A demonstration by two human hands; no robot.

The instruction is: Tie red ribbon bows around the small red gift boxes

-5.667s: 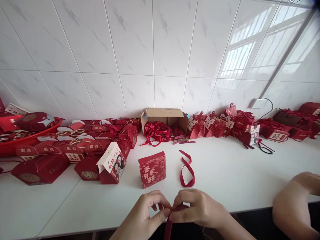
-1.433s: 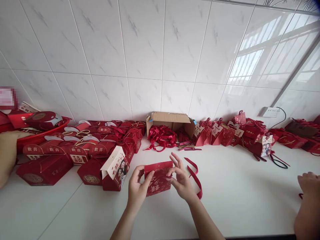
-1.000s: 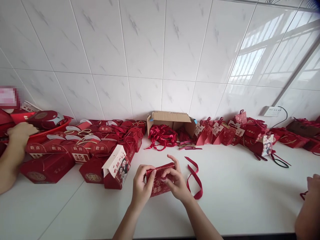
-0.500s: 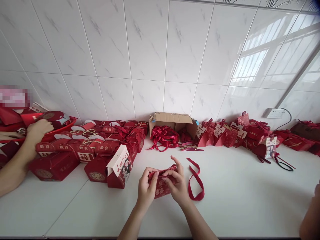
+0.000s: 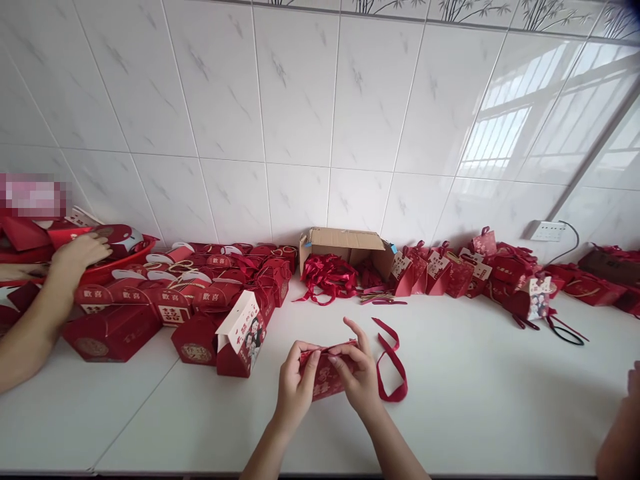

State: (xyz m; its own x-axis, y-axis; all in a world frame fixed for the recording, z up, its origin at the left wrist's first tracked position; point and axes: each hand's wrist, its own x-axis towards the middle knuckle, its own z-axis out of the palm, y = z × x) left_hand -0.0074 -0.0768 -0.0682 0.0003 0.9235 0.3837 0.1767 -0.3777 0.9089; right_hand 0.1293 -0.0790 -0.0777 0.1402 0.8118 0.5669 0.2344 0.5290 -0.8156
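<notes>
Between my two hands is a small red paper gift box [image 5: 327, 381] with pale printed figures, its top edge pinched. My left hand [image 5: 296, 380] grips the box's left side, thumb in front and fingers behind. On the right side my right hand [image 5: 359, 375] pinches the same top edge with thumb and fingers, one finger raised. What the fingertips do behind the edge is hidden. A loose dark red ribbon [image 5: 395, 367] lies curled on the white table just right of my right hand.
Many red gift boxes [image 5: 117, 330] stand grouped at left. A cardboard box [image 5: 345, 238] of red ribbons sits by the wall, with more boxes [image 5: 515, 270] to its right. Another person's arm [image 5: 40, 320] reaches into a red basin [image 5: 145, 250]; part of a person [image 5: 620, 427] shows at right.
The view has tilted up slightly. My thumbs have come to the upper edge of the gift box, which both hands still hold. The other person's hand at left has shifted a little.
</notes>
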